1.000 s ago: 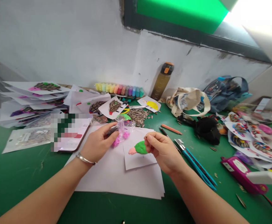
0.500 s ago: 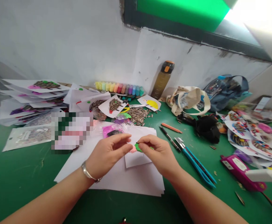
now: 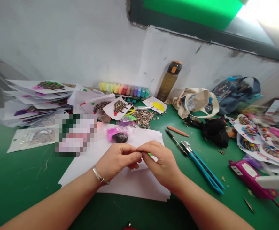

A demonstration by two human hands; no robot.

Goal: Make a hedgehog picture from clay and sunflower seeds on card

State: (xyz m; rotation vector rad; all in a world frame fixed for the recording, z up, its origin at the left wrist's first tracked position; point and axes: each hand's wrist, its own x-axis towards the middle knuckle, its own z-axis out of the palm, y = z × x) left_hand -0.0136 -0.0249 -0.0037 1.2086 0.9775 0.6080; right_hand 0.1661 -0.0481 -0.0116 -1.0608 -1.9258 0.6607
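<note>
In the head view, the left hand and right hand meet at the fingertips, pinching a small dark bit between them, partly hidden by the fingers. They are above the white sheets on the green table. A green patch shows just under the right hand. Beyond the left hand lies a black lump beside a bright pink packet; sunflower seeds are heaped farther back, and a pen lies to the right of the sheets.

Left fingers, right fingers pinched close together; forearms slanting inward.
</note>
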